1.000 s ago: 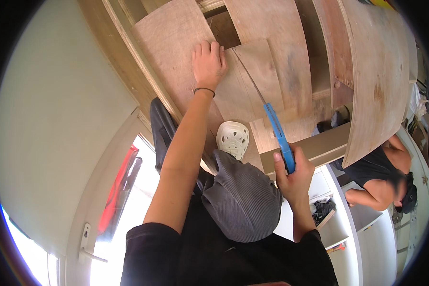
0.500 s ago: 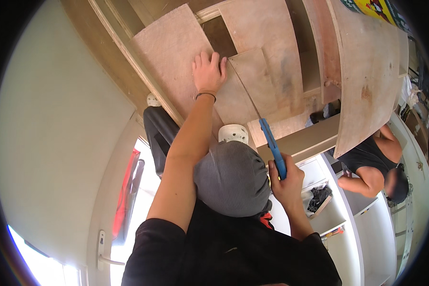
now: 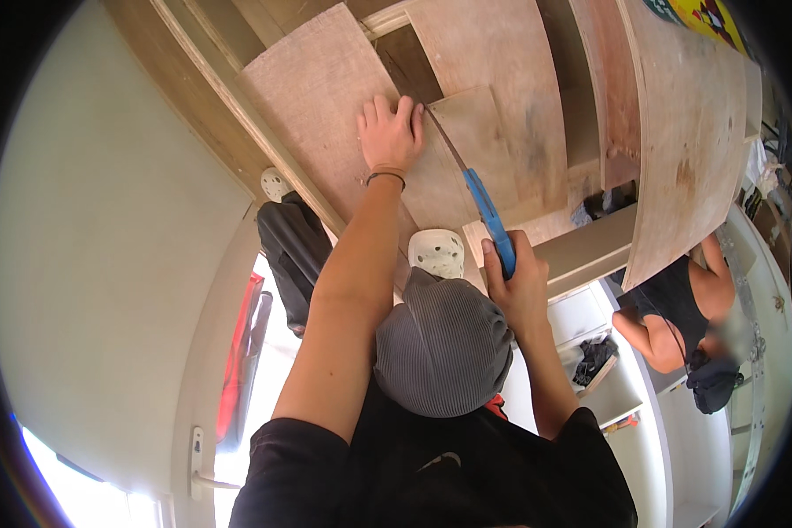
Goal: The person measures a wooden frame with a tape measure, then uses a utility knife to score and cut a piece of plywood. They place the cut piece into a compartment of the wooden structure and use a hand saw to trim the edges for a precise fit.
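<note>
Head view: handsaw [image 3: 489, 216] laid to a thin wood sheet [image 3: 466, 180], left hand [image 3: 391, 136] bracing the work

Closest is a bent knee [image 3: 444, 352] in grey ribbed cloth, with a white clog [image 3: 437, 253] just ahead of it, seemingly planted on the wood. Beside the knee, the right hand [image 3: 523, 277] is wrapped round the saw's blue handle, and the narrow blade [image 3: 447, 141] slants away over the sheet, its far end just beside the left thumb. How deep the teeth sit cannot be told. The left hand lies palm-down where the sheet meets a wider board [image 3: 317, 88], its fingers slightly apart and clasped on nothing.

The step in hand looks like a saw cut along the sheet; the next move seems to call for a stroke kept in line, firm pressure from the left hand, and that thumb clear of the teeth.

Against the picture half a second ago, the right hand and handle are farther forward and less blade shows; the left hand keeps nearly the same spot. Farther off, beside a white shelf unit [image 3: 653, 422], a co-worker [image 3: 678, 299] has the head bent lower than in that frame.
</note>
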A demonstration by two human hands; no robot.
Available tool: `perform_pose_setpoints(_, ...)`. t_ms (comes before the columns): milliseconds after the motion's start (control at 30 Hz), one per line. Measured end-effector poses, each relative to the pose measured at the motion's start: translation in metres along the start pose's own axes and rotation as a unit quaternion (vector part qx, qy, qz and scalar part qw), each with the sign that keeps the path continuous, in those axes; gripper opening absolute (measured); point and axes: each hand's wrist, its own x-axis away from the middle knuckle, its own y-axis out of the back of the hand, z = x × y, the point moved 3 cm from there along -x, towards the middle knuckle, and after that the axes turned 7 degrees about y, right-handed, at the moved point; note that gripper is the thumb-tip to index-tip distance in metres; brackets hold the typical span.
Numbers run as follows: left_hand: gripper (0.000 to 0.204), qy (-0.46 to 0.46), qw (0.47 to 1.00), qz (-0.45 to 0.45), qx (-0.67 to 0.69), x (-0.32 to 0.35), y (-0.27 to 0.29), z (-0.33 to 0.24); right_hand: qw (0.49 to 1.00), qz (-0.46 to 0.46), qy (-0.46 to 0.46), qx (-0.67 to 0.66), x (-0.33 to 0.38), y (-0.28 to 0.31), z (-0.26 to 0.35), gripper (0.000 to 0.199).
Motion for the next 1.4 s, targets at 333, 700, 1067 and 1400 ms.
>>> perform_pose_setpoints(333, 0.018, 0.022, 0.999, 0.019, -0.014, 0.003, -0.007, 0.004, 1.0, -0.018, -0.001, -0.014, -0.003, 0.008, 0.034, 0.025)
perform_pose_setpoints(700, 0.069, 0.1, 0.994, -0.019, -0.03, -0.012, -0.002, -0.006, 0.997, -0.049, 0.06, -0.02, -0.034, -0.034, 0.004, 0.025)
perform_pose_setpoints(1067, 0.079, 0.118, 0.992, 0.029, -0.037, -0.018, -0.002, -0.005, 0.999, -0.005, -0.046, -0.022, 0.02, 0.014, 0.014, 0.022)
perform_pose_setpoints(1400, 0.077, 0.099, 0.995, 0.009, -0.005, -0.014, 0.002, 0.007, 0.998, 0.03, -0.059, -0.018, 0.026, 0.029, 0.033, 0.032)
